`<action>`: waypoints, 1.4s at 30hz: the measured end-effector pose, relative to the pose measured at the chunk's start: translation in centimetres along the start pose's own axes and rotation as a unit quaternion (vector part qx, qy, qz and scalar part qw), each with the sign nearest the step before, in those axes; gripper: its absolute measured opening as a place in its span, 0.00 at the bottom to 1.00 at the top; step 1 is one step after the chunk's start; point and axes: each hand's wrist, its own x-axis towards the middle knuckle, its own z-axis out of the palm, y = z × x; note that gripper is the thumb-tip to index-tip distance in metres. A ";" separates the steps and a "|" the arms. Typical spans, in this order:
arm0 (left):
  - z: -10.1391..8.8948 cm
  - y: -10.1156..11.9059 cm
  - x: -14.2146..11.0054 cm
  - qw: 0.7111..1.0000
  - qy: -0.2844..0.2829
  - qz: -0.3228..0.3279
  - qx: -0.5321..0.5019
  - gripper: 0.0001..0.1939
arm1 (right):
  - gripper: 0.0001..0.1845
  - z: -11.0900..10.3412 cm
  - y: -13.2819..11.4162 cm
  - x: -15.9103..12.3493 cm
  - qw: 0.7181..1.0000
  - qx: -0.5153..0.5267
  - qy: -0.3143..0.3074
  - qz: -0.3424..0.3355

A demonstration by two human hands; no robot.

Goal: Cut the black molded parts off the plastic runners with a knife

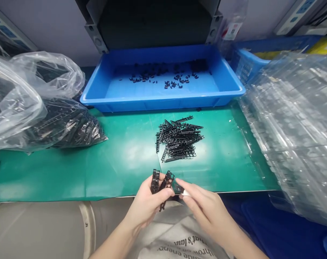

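My left hand (148, 199) is closed around a few black plastic strips (167, 180) with rows of round holes, held over the near edge of the table. Some stand bunched against the palm, while another sticks out between thumb and fingers. Close on the right, my right hand (201, 201) pinches a small tool (184, 193) with a white part and a dark tip, near the strips; its exact kind is unclear. Beyond both hands, a loose pile of the same black strips (179, 138) lies on the green table mat (120, 162).
A blue tray (163, 102) behind the pile contains small black pieces (174, 84). To the left sits a clear plastic bag (63, 122) full of black strips. Stacked clear plastic trays (287, 126) lean at the right, by a blue crate (249, 61).
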 end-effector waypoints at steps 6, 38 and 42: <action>-0.3 -0.3 0.0 0.999 -0.006 -0.006 0.039 0.19 | 0.19 -0.1 -0.7 0.2 0.993 -0.108 -0.006 -0.056; 1.2 -0.9 -1.7 0.994 0.054 0.051 0.079 0.10 | 0.20 1.8 -2.0 -0.9 0.985 -0.111 0.118 -0.062; 1.5 -0.9 -2.1 0.994 0.061 0.057 0.074 0.11 | 0.20 1.9 -1.6 -1.3 0.990 -0.054 0.120 -0.056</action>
